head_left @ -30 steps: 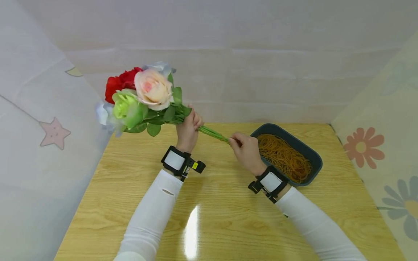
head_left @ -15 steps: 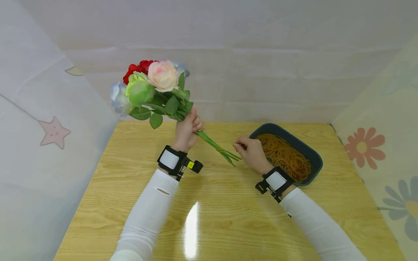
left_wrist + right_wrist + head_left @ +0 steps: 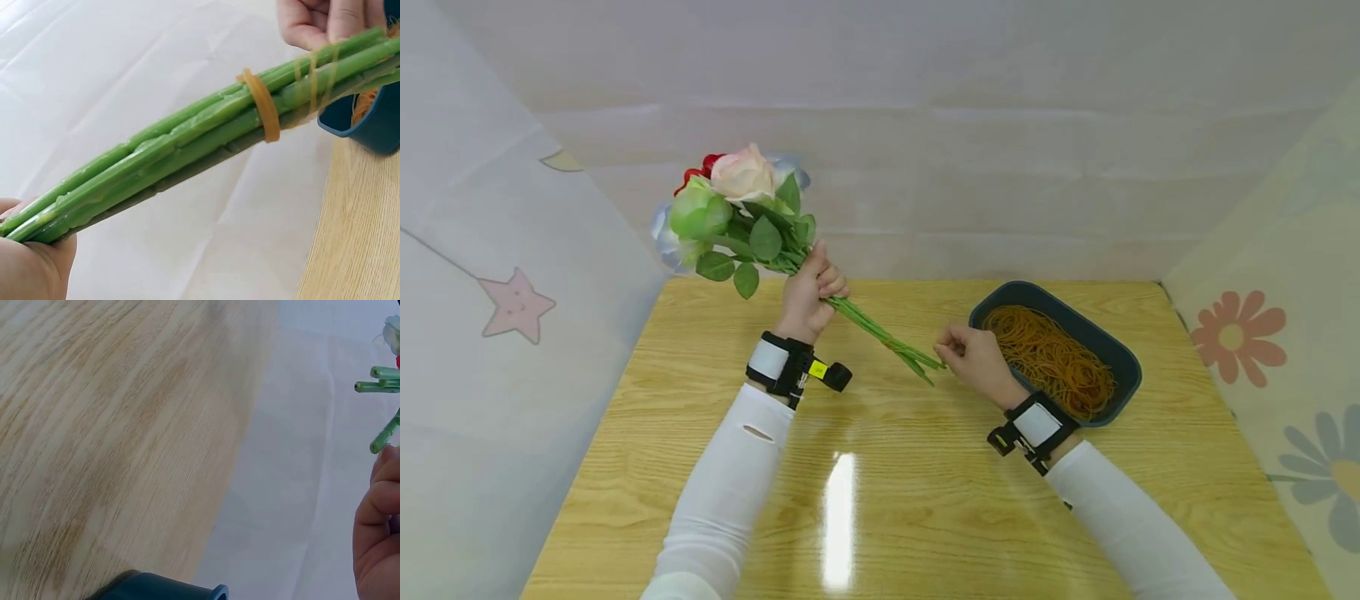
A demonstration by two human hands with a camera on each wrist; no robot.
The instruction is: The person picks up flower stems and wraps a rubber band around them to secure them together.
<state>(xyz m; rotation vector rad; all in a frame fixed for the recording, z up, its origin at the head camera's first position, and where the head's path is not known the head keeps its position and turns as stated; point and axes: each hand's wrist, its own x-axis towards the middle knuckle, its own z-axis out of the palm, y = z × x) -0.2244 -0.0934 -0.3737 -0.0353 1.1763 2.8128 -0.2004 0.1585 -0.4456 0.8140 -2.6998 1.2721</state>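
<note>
My left hand (image 3: pixel 811 293) grips a bouquet of artificial flowers (image 3: pixel 741 172) by its green stems (image 3: pixel 187 128). The blooms, red, pale pink, green and pale blue, point up and left. The stems slant down to the right, held above the table. A tan rubber band (image 3: pixel 263 106) wraps them near the cut ends, with blurred band loops (image 3: pixel 314 81) beside it. My right hand (image 3: pixel 977 358) is at the stem ends, thumb and fingers curled together. In the right wrist view its fingers (image 3: pixel 378 512) are just under one stem end, and nothing shows between them.
A dark blue plastic tub (image 3: pixel 1122 367) filled with rubber bands (image 3: pixel 1052 358) stands on the wooden table (image 3: pixel 910 492), just beyond my right hand. Pale cloth (image 3: pixel 880 192) hangs behind the table and at both sides.
The bouquet has swung from nearly level to a steeper slant, then shifted slightly left. My right hand has let go of the stem ends and moved a little right and down.
</note>
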